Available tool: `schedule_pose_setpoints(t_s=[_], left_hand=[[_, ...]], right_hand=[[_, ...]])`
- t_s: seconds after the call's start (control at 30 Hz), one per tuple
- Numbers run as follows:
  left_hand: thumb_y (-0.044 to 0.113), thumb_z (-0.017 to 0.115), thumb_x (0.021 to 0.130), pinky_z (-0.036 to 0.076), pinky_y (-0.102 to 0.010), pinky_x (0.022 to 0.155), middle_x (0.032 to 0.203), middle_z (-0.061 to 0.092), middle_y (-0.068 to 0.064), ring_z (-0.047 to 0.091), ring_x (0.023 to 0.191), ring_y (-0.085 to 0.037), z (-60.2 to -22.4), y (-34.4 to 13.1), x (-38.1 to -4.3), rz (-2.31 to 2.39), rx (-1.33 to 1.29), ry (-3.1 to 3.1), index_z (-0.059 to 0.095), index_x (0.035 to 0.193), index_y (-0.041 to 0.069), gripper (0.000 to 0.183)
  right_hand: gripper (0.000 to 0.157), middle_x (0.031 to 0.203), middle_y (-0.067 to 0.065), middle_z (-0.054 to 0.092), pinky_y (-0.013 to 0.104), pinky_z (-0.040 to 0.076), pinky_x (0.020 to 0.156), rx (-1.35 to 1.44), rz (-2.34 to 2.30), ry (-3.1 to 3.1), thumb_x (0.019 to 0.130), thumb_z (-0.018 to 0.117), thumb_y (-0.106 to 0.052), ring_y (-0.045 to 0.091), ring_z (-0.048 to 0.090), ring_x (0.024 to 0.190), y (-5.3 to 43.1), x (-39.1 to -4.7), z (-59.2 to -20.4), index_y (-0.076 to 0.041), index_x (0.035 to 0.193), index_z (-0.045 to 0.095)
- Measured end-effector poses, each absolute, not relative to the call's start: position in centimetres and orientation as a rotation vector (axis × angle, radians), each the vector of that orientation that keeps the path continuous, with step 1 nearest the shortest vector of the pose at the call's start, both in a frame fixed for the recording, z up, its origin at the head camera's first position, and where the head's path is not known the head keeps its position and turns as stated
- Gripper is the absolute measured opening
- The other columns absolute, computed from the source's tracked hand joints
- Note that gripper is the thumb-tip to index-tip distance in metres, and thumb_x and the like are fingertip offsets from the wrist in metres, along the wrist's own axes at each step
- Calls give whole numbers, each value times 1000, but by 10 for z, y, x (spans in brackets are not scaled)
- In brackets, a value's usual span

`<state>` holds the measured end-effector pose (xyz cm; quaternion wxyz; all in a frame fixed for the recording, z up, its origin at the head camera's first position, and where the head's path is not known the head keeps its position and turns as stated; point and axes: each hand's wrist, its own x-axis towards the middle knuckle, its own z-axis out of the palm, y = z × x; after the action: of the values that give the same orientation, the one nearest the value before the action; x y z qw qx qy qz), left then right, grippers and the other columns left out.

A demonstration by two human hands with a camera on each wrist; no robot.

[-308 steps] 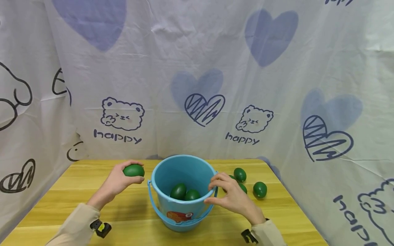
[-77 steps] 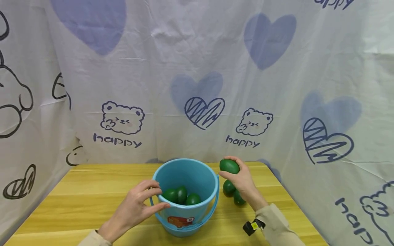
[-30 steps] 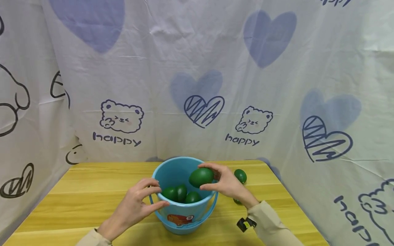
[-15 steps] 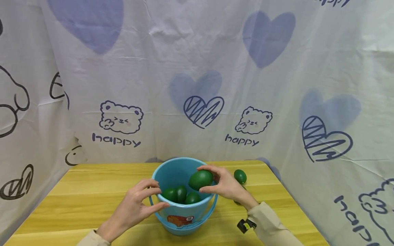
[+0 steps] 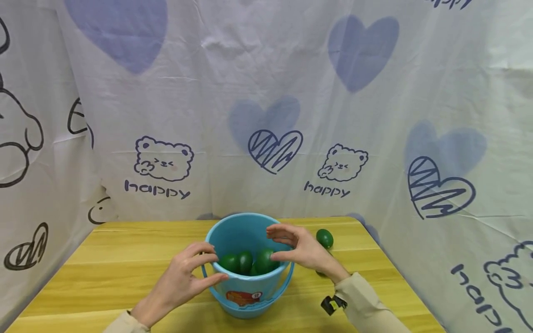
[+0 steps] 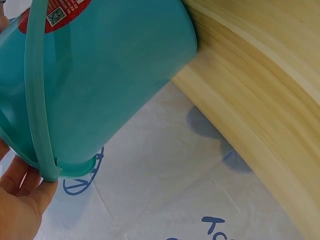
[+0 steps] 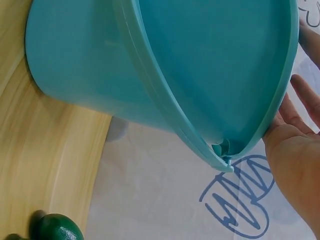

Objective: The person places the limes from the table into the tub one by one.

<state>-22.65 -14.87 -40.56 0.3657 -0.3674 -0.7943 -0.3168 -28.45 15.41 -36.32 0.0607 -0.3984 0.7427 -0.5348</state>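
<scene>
One green fruit (image 5: 263,263), partly hidden by bucket (image 5: 243,278) rim and right hand (image 5: 306,250)

A light-blue bucket (image 5: 245,283) stands upright, its handle slung down toward 6 o'clock; the left hand (image 5: 176,280) holds the rim at about 9 o'clock. Smooth green oval fruits (image 5: 244,262) cluster inside toward 6 o'clock, the right-hand one just below the right hand's thumb (image 5: 283,255). Outside, one glossy green fruit (image 5: 325,238) lies at 2 o'clock; another, mostly hidden, at 3.

The cloth (image 5: 250,69) repeats "happy" (image 5: 157,188); the label (image 6: 50,17) on the bucket (image 5: 237,283) bears a QR code (image 6: 56,16) and unreadable print (image 6: 74,7).
</scene>
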Motion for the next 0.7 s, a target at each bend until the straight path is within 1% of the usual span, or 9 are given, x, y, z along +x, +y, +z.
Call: schedule_pose_setpoints(t_s=[0.07,0.17,0.37,0.5,0.57,0.7], left_hand=[[35,81,64,44,-13,83,102,54,13,53,93,-8,-405,-149,-227,-818,-949,-2040,67,87,23,30],[33,82,64,45,-14,83,102,54,12,53,93,-8,-405,-149,-227,-829,-961,-2032,67,87,23,30],[33,82,64,45,-14,83,102,54,13,53,93,-8,-406,-149,-227,-833,-961,-2029,67,88,24,30],[34,82,64,47,-16,82,102,54,13,53,94,-8,-406,-149,-227,-829,-959,-2029,67,87,24,30],[34,81,64,47,-16,82,102,54,13,53,94,-8,-406,-149,-227,-825,-956,-2032,67,87,24,29],[35,81,64,48,-18,81,102,54,14,53,94,-8,-406,-150,-227,-822,-947,-2041,67,87,24,29]], right_hand=[[52,124,11,52,32,42,95,-1189,-1651,2192,79,68,-3,27,49,115,153,-281,-358,-8,127,48],[49,123,14,52,33,42,95,-1171,-1656,2178,80,67,-2,30,48,115,152,-275,-351,-4,125,48],[43,121,13,53,34,43,94,-1110,-1652,2212,81,67,-5,32,49,114,151,-268,-344,-4,122,51],[39,121,11,53,33,44,92,-1091,-1684,2249,83,65,-6,32,49,113,152,-269,-346,-4,120,53],[37,121,12,54,31,45,91,-1095,-1708,2277,84,64,-7,35,49,113,153,-270,-347,-3,120,54],[33,120,20,53,30,46,89,-1090,-1771,2328,86,61,-6,42,48,111,156,-270,-349,1,117,55]])
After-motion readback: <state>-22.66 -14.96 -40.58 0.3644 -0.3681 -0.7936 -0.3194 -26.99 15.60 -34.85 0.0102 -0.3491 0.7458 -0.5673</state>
